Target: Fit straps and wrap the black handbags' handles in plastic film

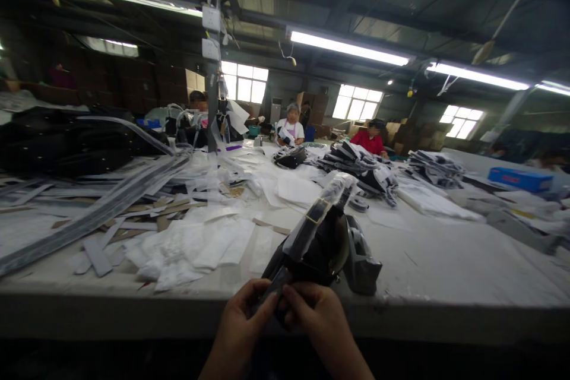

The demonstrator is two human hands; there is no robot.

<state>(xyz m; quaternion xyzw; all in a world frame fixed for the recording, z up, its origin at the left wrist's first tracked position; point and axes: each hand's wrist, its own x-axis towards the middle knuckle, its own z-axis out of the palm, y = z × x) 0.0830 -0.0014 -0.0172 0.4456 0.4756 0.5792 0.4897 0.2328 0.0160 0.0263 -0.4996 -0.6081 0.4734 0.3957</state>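
Note:
A black handbag [323, 243] stands at the table's front edge, its strap [307, 228] covered in clear film and fitted with a gold buckle. My left hand [244, 320] is closed, thumb and fingers pinching the near end of the film-wrapped strap. Close beside it, my right hand [314, 309] is closed on the same strap end, fingertips curled under. Exactly what lies beneath the right fingers is partly hidden. Against the bag's right side sits a grey tape dispenser [363, 267].
White paper sheets [196, 246] and grey strips [95, 255] litter the left of the table. Black bags [66, 142] are heaped at far left. Wrapped straps [356, 163] pile up behind the handbag. A blue box [520, 179] lies right. Several people sit across the table.

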